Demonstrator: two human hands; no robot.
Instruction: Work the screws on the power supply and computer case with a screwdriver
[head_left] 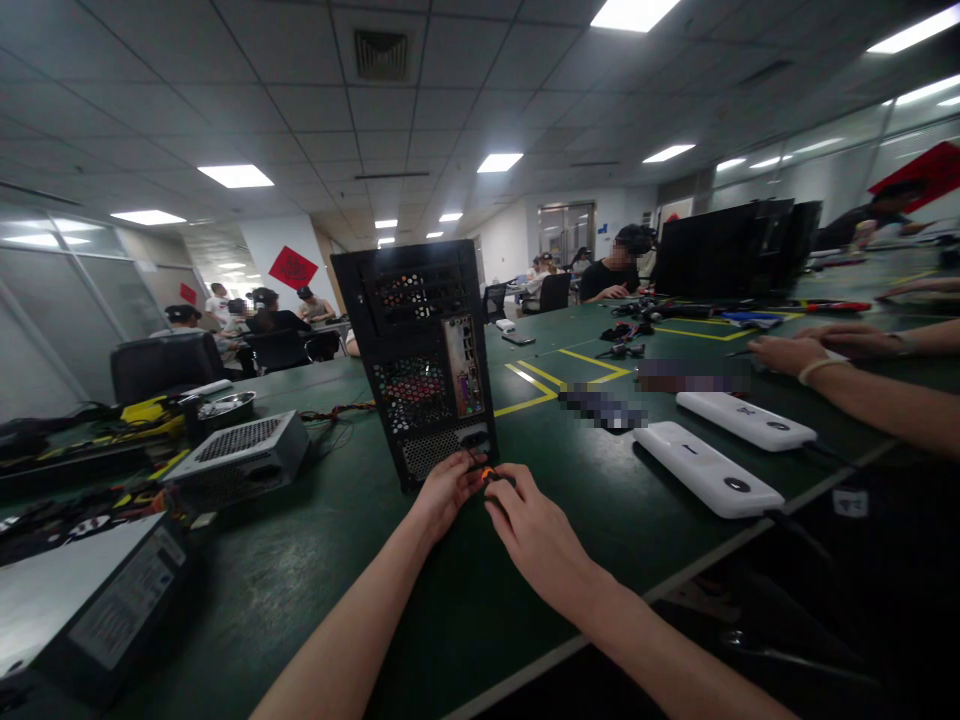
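Note:
A black computer tower case (431,340) stands upright on the green table, its back panel with ports and a power socket facing me. At its lower right corner, my left hand (448,490) has its fingers pinched together; what they hold, if anything, is too small to make out. Close beside it, my right hand (536,525) is closed around a small screwdriver (488,474) with an orange and black handle. The screwdriver's tip points toward the left fingertips and the case's lower edge, and is mostly hidden.
Left of the case lie a grey power supply (244,450) with cables, a metal bowl (225,408) and another power supply (90,600). Two white oblong devices (705,468) lie at right. Another person's hands (795,355) work beyond them. Black monitors (727,250) stand further back.

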